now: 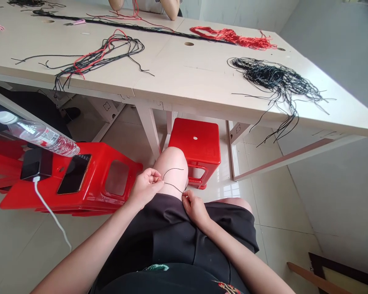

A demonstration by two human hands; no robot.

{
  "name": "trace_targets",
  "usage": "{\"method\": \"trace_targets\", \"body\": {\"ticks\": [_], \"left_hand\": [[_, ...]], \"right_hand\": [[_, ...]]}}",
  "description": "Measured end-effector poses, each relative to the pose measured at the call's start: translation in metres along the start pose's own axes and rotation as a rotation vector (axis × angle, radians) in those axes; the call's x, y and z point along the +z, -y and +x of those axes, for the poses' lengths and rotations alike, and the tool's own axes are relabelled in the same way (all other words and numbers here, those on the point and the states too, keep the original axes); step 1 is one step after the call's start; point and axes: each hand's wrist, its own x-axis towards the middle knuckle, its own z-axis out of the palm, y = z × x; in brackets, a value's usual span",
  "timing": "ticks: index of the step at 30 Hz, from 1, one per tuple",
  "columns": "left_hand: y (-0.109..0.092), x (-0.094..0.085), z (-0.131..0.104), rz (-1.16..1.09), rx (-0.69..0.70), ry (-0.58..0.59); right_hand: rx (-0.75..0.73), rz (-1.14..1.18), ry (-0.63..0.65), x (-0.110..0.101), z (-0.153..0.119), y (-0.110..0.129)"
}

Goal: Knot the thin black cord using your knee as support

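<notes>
A thin black cord (pixel 173 186) runs between my two hands, just above my bare knee. My left hand (pixel 145 185) pinches it between thumb and fingers, and a loose end curves up and to the right from there. Close by on the right, my right hand (pixel 195 207) is closed on the other part of the cord, resting near the hem of my black shorts. Its fingertips partly hide the cord at that point.
On the table (pixel 178 77) lie a black cord bundle (pixel 272 77), a red cord bundle (pixel 236 37), a mixed bundle (pixel 101 53) and pink-handled scissors (pixel 76 22). Red stools (pixel 196 139) stand below; one holds a bottle (pixel 46 136) and phone (pixel 74 173). Someone's arms (pixel 171 8) rest opposite.
</notes>
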Motion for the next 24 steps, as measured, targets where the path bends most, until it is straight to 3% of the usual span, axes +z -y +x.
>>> {"method": "trace_targets", "body": {"ticks": [8,18,24], "left_hand": [[-0.009,0.0,-0.003,-0.024,-0.042,0.003],[-0.01,0.001,-0.002,-0.063,-0.065,-0.015],[-0.003,-0.001,0.0,-0.058,-0.008,-0.002]], "right_hand": [[0.03,0.011,0.079,0.008,-0.004,-0.015],[-0.011,-0.087,0.086,0.004,-0.003,-0.007],[-0.022,-0.251,0.063,0.0,-0.007,0.0]]}}
